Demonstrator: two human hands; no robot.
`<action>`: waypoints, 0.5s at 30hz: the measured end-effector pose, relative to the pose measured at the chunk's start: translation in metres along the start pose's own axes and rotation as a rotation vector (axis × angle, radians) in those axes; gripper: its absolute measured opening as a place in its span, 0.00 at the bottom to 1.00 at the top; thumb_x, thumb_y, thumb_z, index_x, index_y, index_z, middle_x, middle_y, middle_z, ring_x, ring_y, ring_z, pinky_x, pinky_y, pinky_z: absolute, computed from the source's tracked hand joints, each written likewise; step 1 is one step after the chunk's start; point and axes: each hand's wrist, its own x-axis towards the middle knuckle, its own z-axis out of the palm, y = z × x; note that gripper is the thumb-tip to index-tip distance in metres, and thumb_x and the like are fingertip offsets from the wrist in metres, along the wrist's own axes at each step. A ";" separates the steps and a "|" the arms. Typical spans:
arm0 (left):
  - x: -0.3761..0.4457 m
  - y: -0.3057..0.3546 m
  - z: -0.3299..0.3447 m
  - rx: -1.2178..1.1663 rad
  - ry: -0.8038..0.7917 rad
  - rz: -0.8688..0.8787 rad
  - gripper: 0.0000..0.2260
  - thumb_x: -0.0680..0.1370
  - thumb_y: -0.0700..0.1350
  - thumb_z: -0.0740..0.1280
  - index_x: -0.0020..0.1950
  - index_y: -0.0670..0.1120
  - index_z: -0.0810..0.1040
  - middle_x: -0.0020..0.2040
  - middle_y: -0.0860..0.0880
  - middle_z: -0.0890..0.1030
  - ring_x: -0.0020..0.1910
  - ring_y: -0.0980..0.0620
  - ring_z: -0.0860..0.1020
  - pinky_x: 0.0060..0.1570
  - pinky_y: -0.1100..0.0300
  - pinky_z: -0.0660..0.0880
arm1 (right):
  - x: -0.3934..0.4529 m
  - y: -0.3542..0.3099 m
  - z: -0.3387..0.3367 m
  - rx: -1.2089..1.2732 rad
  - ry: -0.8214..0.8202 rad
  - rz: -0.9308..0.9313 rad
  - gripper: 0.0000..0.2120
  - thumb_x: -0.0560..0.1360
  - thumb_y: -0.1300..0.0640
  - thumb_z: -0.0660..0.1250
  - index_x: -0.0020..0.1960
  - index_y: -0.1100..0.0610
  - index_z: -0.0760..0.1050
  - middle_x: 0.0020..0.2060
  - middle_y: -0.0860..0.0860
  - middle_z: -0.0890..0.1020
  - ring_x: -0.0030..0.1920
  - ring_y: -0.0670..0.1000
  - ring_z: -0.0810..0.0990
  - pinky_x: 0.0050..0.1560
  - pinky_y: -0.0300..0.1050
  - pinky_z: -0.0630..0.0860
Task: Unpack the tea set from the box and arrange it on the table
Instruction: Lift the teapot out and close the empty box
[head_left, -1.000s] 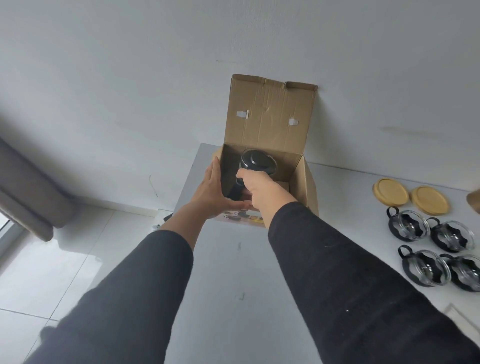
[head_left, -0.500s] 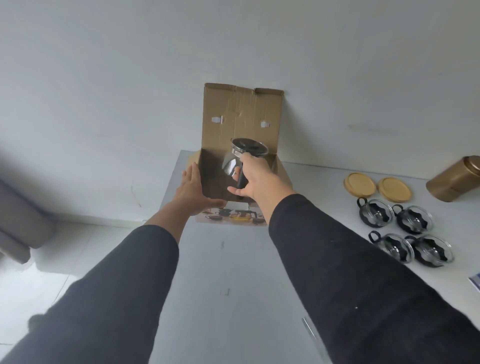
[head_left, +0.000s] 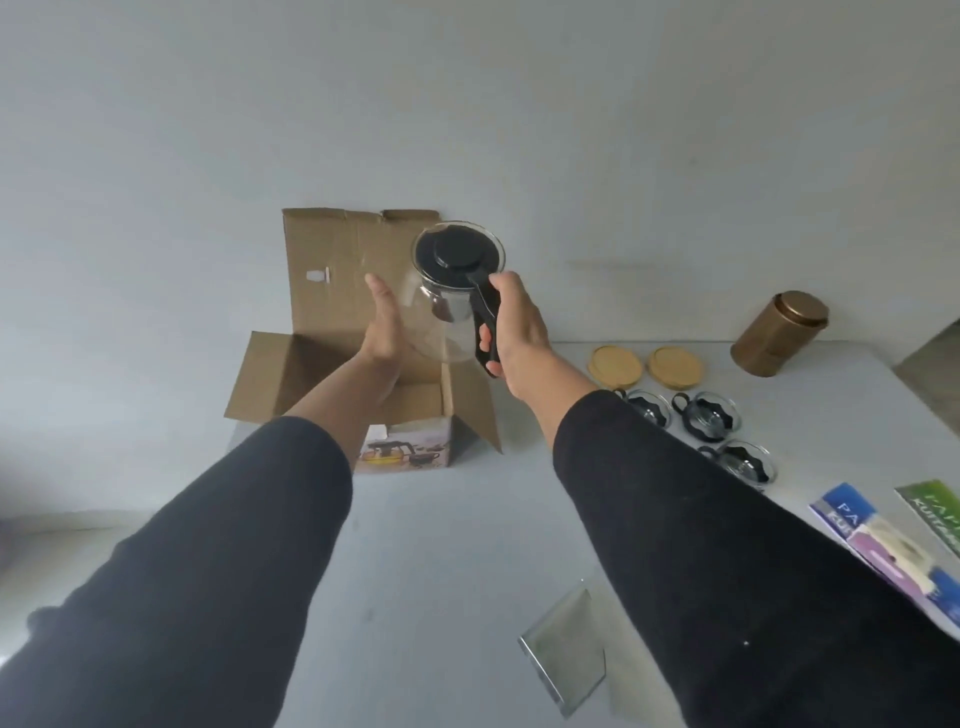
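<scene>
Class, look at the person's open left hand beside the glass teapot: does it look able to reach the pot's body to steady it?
Probably yes. The left hand is open, palm toward the teapot, with only air between them. The right hand grips just the black handle, so the near glass side is free.

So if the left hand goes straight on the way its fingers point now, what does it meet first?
Most likely the upright brown cardboard flap of the open box, right behind the fingertips of the left hand. The clear glass teapot with the black lid stands just to its right, seemingly off that line, though depth is unclear.
</scene>
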 end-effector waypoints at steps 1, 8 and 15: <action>0.001 -0.001 0.013 -0.039 -0.041 0.000 0.44 0.71 0.73 0.33 0.78 0.49 0.56 0.77 0.45 0.60 0.76 0.46 0.56 0.75 0.49 0.49 | 0.005 0.006 -0.011 -0.032 0.066 -0.032 0.20 0.72 0.39 0.51 0.41 0.54 0.70 0.37 0.53 0.73 0.38 0.53 0.70 0.37 0.44 0.67; -0.001 -0.028 0.116 -0.155 -0.081 -0.177 0.37 0.78 0.66 0.34 0.77 0.45 0.59 0.76 0.48 0.61 0.76 0.50 0.56 0.75 0.52 0.50 | 0.046 0.060 -0.093 -0.248 0.232 0.001 0.33 0.79 0.38 0.40 0.51 0.60 0.76 0.50 0.61 0.80 0.53 0.59 0.77 0.60 0.53 0.72; 0.000 -0.058 0.168 -0.191 -0.094 -0.336 0.35 0.77 0.66 0.34 0.78 0.48 0.52 0.78 0.51 0.52 0.78 0.51 0.48 0.75 0.53 0.43 | 0.079 0.106 -0.133 -0.258 0.222 0.036 0.33 0.82 0.44 0.41 0.61 0.67 0.73 0.57 0.61 0.78 0.60 0.60 0.75 0.62 0.52 0.70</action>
